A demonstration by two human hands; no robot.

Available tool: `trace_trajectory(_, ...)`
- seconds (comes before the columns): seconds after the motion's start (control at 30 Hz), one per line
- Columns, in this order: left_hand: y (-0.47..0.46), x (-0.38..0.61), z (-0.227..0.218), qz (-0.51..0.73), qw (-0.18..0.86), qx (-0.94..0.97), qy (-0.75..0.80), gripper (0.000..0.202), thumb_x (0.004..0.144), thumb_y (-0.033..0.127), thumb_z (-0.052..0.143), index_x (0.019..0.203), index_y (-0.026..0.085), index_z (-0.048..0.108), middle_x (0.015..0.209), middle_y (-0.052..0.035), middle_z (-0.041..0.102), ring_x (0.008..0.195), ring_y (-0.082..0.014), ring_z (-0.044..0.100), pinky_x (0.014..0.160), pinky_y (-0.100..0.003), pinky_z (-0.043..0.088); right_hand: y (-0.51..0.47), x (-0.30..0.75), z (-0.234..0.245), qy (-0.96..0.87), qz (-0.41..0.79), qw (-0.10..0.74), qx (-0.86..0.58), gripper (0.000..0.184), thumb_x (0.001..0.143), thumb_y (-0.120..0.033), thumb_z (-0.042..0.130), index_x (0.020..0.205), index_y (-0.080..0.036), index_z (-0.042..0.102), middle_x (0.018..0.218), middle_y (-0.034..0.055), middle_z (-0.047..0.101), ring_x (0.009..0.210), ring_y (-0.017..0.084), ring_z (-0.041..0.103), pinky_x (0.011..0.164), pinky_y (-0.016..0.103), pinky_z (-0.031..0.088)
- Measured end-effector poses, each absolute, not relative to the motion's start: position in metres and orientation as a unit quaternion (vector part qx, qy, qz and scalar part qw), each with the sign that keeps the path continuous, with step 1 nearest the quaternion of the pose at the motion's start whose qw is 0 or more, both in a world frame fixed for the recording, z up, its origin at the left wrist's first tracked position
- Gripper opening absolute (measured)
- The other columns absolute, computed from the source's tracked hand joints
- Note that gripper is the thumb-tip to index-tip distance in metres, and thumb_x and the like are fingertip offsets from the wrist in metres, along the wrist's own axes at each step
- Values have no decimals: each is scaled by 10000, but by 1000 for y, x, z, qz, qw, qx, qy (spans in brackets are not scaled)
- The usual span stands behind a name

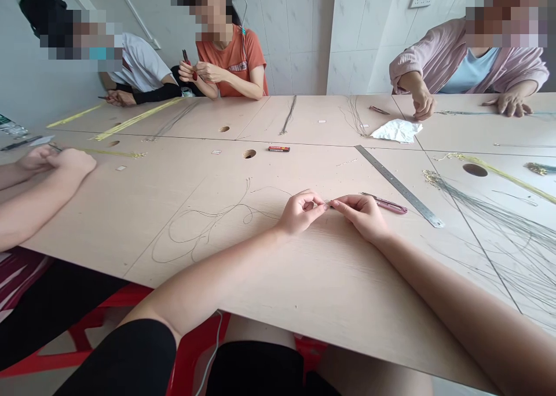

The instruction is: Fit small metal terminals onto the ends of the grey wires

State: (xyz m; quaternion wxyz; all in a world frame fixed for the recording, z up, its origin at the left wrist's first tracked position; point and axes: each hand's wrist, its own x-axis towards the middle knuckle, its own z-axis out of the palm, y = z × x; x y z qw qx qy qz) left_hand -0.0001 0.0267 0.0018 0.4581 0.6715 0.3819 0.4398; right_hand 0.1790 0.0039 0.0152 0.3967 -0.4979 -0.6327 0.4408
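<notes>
My left hand [303, 212] and my right hand [360, 215] meet fingertip to fingertip just above the table, each in a pinch. A thin dark cord [208, 211] lies in loose loops on the left and runs to my left hand, which is closed on it. Between the fingertips shows a tiny piece, too small to name; the right fingers pinch at it. Just beyond my right hand lies a pair of thread snips [388, 204] with a pink handle. A steel ruler [397, 184] is slanted to the right of it.
Bundles of dark cords [499, 211] and a yellow cord bundle [516, 179] lie at right. Ahead are a red-and-black lighter-sized item [278, 149], a table hole [249, 154] and crumpled white paper [397, 130]. A co-worker's hands [65, 158] rest at left; other people work across the table.
</notes>
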Motion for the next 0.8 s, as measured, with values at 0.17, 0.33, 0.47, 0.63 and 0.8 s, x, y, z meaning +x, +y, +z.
trace_trajectory(0.17, 26, 1, 3, 434, 470, 670, 375, 190, 730, 295, 665, 629, 150, 598, 718, -7, 539, 525, -64, 412, 444, -212, 285, 5, 179, 11, -645, 441, 395, -483, 448, 769, -590, 620, 748, -148, 691, 675, 36, 591, 600, 120, 431, 516, 252, 312)
trace_trajectory(0.33, 27, 0, 2, 430, 480, 668, 373, 173, 741, 276, 647, 637, 149, 591, 727, 0, 515, 518, -54, 404, 436, -205, 270, 6, 179, 9, -652, 419, 406, -485, 433, 795, -579, 592, 773, -156, 680, 565, -15, 452, 541, 99, 343, 487, 247, 267)
trace_trajectory(0.47, 28, 0, 1, 421, 487, 669, 372, 175, 752, 278, 647, 647, 152, 586, 732, 5, 509, 514, -53, 403, 446, -213, 277, 6, 177, 7, -650, 392, 421, -496, 365, 805, -518, 583, 772, -164, 667, 521, -51, 335, 506, 91, 292, 494, 252, 256)
trace_trajectory(0.63, 28, -1, 2, 440, 478, 652, 390, 196, 749, 303, 652, 647, 154, 576, 733, 8, 524, 498, -48, 390, 444, -217, 279, 6, 177, 2, -647, 265, 449, -556, 249, 838, -395, 544, 771, -177, 644, 523, -40, 391, 487, 103, 333, 511, 262, 299)
trace_trajectory(0.8, 30, -1, 4, 486, 458, 614, 420, 223, 713, 331, 677, 642, 160, 553, 730, 18, 516, 473, -36, 374, 414, -207, 257, 8, 181, -2, -749, 15, 391, -535, 256, 871, -258, 458, 952, -191, 691, 803, 89, 611, 768, 221, 508, 726, 353, 422)
